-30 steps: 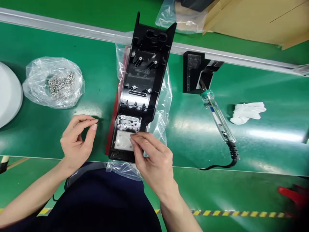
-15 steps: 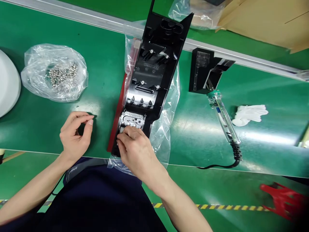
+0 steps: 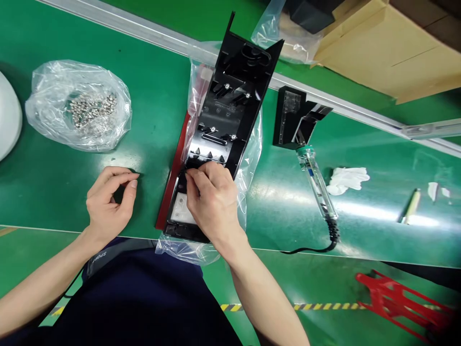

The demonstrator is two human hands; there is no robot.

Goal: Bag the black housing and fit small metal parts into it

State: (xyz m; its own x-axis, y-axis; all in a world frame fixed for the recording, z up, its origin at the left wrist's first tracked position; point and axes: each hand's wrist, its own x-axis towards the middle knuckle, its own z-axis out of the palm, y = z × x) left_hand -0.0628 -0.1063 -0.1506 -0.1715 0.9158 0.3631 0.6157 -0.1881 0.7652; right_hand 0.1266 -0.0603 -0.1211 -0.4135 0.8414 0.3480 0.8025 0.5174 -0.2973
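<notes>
A long black plastic housing (image 3: 225, 110) lies with its inner side up on a clear plastic bag and a red strip (image 3: 169, 192). My right hand (image 3: 214, 199) is over its lower half, thumb and fingers pinched together near the left wall; whatever they hold is hidden. Below the fingertips a pale plate (image 3: 182, 209) shows inside the housing, partly covered by the hand. My left hand (image 3: 111, 202) rests on the table left of the housing, with thumb and forefinger closed in a pinch. Anything between those fingertips is too small to make out.
A clear bag of small metal parts (image 3: 91, 110) sits at the left, beside a white round object (image 3: 7, 115). On the right a soldering iron (image 3: 317, 185) rests in a black stand (image 3: 290, 117), near a crumpled white cloth (image 3: 347, 180). A cardboard box (image 3: 360, 53) stands behind.
My right hand has moved up along the housing and a little right, uncovering the pale plate at the lower end. My left hand keeps its pinch. The camera view has shifted slightly.
</notes>
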